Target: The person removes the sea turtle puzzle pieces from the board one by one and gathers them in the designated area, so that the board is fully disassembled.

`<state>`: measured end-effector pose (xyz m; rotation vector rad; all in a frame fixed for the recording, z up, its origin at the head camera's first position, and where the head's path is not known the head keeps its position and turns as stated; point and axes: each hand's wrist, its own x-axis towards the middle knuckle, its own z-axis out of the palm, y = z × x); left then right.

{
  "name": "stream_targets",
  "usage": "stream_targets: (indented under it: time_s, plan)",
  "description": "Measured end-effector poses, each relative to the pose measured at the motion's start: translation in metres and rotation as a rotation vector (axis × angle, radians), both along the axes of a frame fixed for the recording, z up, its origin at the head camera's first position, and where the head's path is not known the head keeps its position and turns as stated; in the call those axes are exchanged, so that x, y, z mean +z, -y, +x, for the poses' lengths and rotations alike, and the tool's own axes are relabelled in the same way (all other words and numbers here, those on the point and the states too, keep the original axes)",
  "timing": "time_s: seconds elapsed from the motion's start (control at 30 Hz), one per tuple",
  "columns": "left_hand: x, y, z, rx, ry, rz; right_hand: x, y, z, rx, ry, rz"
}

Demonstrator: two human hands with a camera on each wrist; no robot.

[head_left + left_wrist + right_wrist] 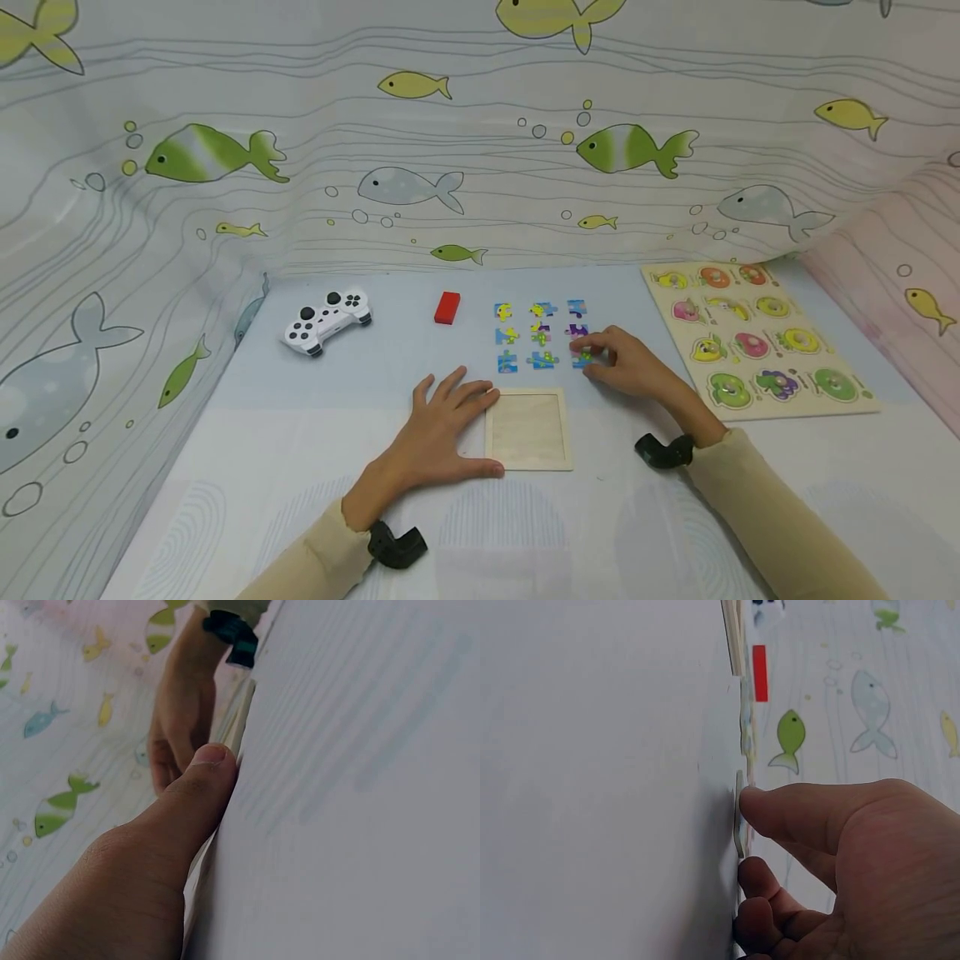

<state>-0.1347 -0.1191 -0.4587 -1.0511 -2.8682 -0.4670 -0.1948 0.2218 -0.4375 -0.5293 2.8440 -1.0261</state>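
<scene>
Tray: a flat, square, pale wooden puzzle tray [528, 428] with a raised rim, lying on the smooth, pale worktop [300, 467].
Pieces: small flat printed jigsaw pieces [525, 335] in rows just behind the tray.
Left hand: the left hand [442, 433] lies flat, fingers spread, thumb along the tray's near left corner.
Right hand: the right hand [626, 362] pinches the nearest right-hand jigsaw piece [581, 358] between thumb and fingers.
Hidden: that piece's picture is mostly covered by the fingers.

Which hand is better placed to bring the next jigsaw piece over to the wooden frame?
Right. The right hand already pinches a jigsaw piece in the bottom row, while the left hand lies flat, steadying the wooden frame.
</scene>
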Motion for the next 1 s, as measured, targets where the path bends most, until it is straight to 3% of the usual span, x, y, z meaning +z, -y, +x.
stream_targets:
  time_s: [0.53,1.0]
  plan:
    - [-0.0037,-0.0002,-0.0024,-0.003,-0.010,0.010,0.0014,-0.0013,0.0001,0.010,-0.007,-0.014]
    - [-0.0071,0.0015,-0.0014,-0.001,0.022,0.060,-0.0040,-0.0038,0.0004,-0.003,0.044,-0.065]
